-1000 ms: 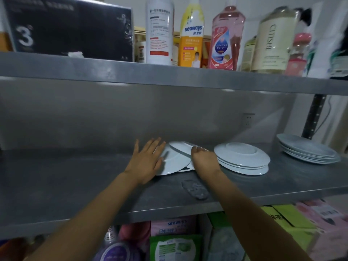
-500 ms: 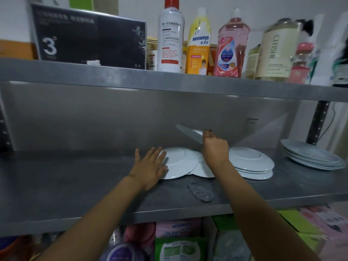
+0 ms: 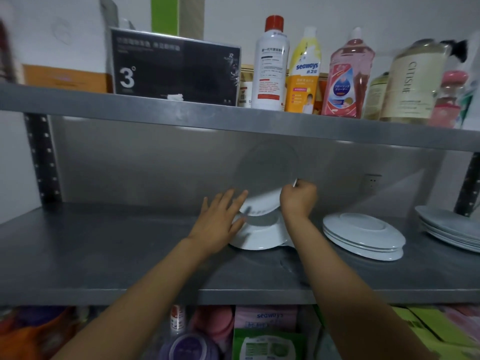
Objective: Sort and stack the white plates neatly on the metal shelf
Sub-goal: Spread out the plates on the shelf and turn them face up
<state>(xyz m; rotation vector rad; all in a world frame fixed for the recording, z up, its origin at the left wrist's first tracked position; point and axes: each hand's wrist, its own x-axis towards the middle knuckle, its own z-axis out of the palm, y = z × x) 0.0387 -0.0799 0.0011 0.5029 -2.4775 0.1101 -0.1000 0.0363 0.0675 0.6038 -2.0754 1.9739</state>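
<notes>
Raised plate (image 3: 265,175) tipped up on edge, blurred and grey, lower rim white, pinched at its right rim by right hand (image 3: 298,197). Directly below, upside-down plate (image 3: 257,233) flat on metal shelf (image 3: 109,255), left hand (image 3: 220,219) spread against its left edge. Right of right hand, stack of plates (image 3: 363,236); beyond, further stack (image 3: 449,227) at shelf end. Bare shelf left of left hand.

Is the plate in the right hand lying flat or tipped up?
Tipped up: the plate stands nearly on edge, rim pinched by the right hand.

Left hand (image 3: 219,222) lies flat, fingers spread; right hand (image 3: 298,197) curled in a pinching grip.
</notes>
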